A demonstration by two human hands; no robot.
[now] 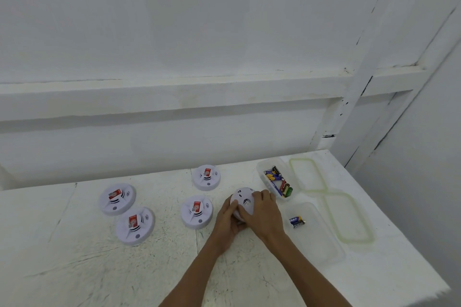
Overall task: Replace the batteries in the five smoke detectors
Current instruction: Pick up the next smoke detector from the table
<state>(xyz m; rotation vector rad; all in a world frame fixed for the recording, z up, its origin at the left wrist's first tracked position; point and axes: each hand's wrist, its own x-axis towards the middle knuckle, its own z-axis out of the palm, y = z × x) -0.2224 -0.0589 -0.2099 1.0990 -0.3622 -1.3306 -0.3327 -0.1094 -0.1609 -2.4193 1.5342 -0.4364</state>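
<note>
Head view. Gripping fifth detector (244, 199) with both hands, low over desk (74, 269), just beside battery box (260, 169). Left hand (228, 219) curled under near edge; right hand (263, 207) curled over far side. Back open or closed: too small to tell. Four detectors (196, 210) to left, faces up, red tags on; judged not yet done. Two batteries (297, 222) in near box (321, 242), judged spent pair. Early: four and part left.
</note>
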